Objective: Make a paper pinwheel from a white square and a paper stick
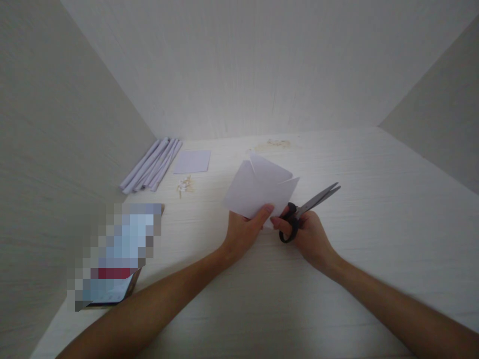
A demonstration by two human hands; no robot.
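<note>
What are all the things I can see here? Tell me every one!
square sheet of white paper with cuts: one, white, held up above the middle of the table
black-handled metal scissors: one, black and grey, right of the cut paper, blades nearly closed
rolled white paper tubes: a bundle, about six, pale lilac-white, far left by the wall
flat square white paper: one, white, beside the tubes
small pale pins: a little heap, cream, in front of the flat paper
blurred device: one, blue and red, near left
white wooden table: one
left hand: pinches the cut paper
right hand: grips the scissors

Pale-walled craft nook: white table [374,209], paper rolls [151,164].
</note>
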